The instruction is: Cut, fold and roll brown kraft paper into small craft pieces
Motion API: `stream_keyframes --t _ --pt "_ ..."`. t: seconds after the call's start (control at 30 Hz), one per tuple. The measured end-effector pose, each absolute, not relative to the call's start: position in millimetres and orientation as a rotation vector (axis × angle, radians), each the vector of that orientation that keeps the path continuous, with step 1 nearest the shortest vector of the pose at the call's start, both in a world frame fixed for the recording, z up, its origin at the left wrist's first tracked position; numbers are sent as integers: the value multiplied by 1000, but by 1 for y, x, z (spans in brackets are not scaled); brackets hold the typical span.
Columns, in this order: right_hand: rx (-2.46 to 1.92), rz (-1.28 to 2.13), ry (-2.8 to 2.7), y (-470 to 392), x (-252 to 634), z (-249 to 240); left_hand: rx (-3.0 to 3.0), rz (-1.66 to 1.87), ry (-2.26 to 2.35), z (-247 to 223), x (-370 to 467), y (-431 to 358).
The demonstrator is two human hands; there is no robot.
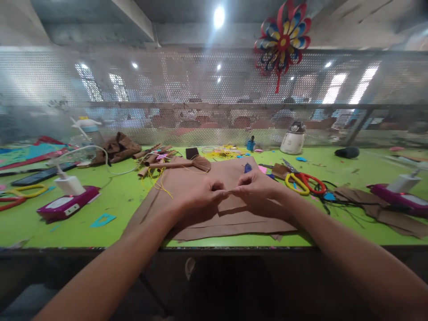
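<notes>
Head view: left hand (204, 192) and right hand (257, 183) almost meet, thumb and forefinger of each pinching small thin piece (229, 192), too small to identify. Piece sits between hands, over brown paper sheets (230, 170) on green bench (125, 209). Fan-shaped brown piece (202, 163) beyond left hand. Scissors (309, 183) near right forearm; purple power strip (68, 206) far left.
</notes>
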State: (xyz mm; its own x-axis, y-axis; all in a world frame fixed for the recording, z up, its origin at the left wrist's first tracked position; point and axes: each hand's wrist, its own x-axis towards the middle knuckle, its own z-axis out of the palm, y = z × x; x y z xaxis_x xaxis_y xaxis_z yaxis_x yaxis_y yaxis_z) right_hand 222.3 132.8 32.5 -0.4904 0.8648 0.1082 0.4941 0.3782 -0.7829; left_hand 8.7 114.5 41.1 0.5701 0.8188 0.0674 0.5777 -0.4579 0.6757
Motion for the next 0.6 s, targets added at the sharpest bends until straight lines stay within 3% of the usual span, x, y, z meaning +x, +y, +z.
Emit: stream_keyframes --t 0.33,0.6 --pt "-1069 893 -2292 143 238 38 2164 439 929 30 -3 133" --pt "-942 1118 -2031 145 242 37 1917 476 936 30 -7 134"
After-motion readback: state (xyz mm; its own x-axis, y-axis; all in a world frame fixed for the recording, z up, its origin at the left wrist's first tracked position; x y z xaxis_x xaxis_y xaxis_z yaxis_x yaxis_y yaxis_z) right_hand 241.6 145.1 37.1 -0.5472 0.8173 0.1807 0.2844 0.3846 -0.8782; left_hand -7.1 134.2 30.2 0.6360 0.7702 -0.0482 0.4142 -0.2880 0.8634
